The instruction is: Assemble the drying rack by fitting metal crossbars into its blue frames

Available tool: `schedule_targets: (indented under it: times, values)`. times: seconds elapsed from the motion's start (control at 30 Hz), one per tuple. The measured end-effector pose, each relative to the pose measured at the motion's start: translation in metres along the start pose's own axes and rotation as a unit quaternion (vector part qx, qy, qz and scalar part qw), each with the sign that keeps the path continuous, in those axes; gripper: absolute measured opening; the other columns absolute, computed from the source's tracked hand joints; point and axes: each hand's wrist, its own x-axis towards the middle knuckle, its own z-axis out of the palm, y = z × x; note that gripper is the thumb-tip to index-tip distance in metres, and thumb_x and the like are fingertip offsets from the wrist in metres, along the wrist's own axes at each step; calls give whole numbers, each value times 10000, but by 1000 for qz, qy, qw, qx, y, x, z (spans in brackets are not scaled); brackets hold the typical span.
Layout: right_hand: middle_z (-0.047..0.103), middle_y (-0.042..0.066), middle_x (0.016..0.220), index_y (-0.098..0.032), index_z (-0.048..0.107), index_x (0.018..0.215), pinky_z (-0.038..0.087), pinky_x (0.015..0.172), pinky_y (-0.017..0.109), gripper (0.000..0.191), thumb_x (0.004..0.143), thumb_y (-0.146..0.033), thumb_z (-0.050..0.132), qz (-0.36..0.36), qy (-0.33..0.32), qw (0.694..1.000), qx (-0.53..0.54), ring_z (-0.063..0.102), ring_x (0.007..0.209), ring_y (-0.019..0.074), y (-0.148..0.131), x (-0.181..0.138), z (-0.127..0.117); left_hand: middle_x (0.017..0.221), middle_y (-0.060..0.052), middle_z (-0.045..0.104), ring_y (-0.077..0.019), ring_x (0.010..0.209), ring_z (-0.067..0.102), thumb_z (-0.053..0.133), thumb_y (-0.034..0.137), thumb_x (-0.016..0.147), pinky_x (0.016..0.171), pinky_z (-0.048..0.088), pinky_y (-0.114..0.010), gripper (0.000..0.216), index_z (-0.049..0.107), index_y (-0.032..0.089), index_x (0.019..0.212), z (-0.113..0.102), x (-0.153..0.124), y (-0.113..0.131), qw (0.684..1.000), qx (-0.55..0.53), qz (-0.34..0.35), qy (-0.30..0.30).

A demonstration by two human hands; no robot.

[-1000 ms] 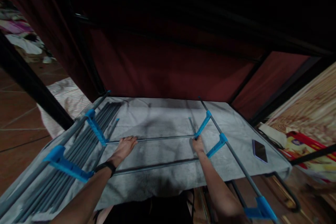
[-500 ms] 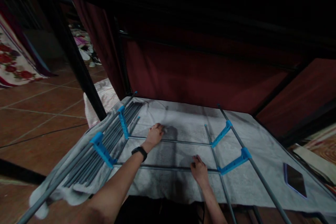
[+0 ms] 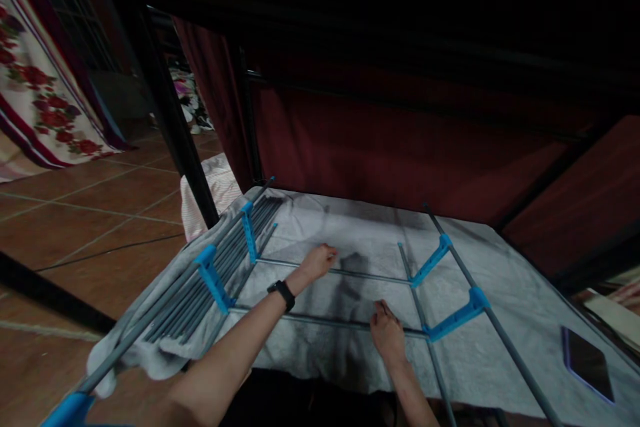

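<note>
Rod frame [image 3: 370, 275] lies on grey cloth [image 3: 530, 307], near ends cut off below. Left hand [image 3: 316, 261] hides part of the far bar, right hand [image 3: 387, 335] the near bar. Both reach forward, fingers curled; cannot tell whether gripping.

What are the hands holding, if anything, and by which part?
No clear hold shows. The left hand is over the far gray crossbar, the right hand over the near crossbar; whether either grips anything cannot be told.
</note>
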Motion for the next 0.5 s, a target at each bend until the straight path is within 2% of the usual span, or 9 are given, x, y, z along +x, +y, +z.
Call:
schedule_targets:
  times: [0.07, 0.13, 0.2, 0.3, 0.4, 0.43, 0.5]
  values:
    - [595, 216, 1531, -103, 661, 1414, 524, 1111, 417, 498, 996, -129, 391, -7, 3, 1000, -5, 660, 1350, 298, 1, -1, 0, 1017, -111, 804, -233, 951, 745, 590, 180, 907, 929, 575, -334, 261, 809, 165, 1048, -24, 20, 13, 1000, 4, 19, 2]
    - [608, 217, 1519, -116, 667, 1402, 531, 1100, 417, 481, 1001, -131, 402, -10, 5, 1000, -10, 677, 1326, 295, 3, -1, 0, 1028, -110, 805, -223, 972, 738, 582, 212, 932, 931, 555, -307, 259, 810, 173, 1049, -58, 42, 28, 999, 9, 38, 7]
    - [615, 215, 1514, -125, 660, 1403, 528, 1101, 407, 472, 1003, -126, 409, -14, 6, 1000, -14, 673, 1332, 281, 5, -2, 2, 1062, -107, 801, -216, 971, 736, 547, 234, 974, 906, 545, -297, 278, 806, 172, 1054, -102, 58, 41, 997, 41, 67, 17]
    - [607, 214, 1523, -123, 643, 1415, 513, 1118, 403, 470, 1008, -123, 408, -19, 10, 1000, -14, 652, 1361, 269, 6, -3, 4, 1124, -89, 781, -208, 1011, 722, 516, 287, 1029, 928, 527, -308, 310, 782, 163, 1130, -176, 64, 46, 984, 129, 86, 91]
    - [605, 212, 1526, -120, 639, 1423, 503, 1130, 399, 475, 1011, -128, 403, -16, 14, 1000, -20, 652, 1360, 274, 6, -4, 6, 1213, -90, 733, -213, 1148, 667, 478, 304, 1067, 1035, 473, -340, 357, 741, 84, 1166, -241, 42, 20, 961, 209, 43, 175]
    - [604, 210, 1528, -120, 638, 1427, 501, 1131, 396, 478, 1012, -131, 400, -17, 14, 999, -25, 650, 1362, 276, 5, -4, 6, 1235, -91, 720, -210, 1182, 646, 456, 292, 1080, 1053, 456, -343, 374, 715, 52, 1206, -256, 29, 5, 954, 227, 15, 197]
    - [599, 201, 1537, -126, 638, 1434, 500, 1128, 388, 487, 1018, -144, 385, -21, 12, 999, -38, 642, 1372, 279, 4, -4, 6, 1189, -75, 719, -213, 1180, 637, 429, 271, 1097, 1030, 461, -352, 385, 673, 5, 1232, -276, -1, -28, 934, 245, -84, 246]
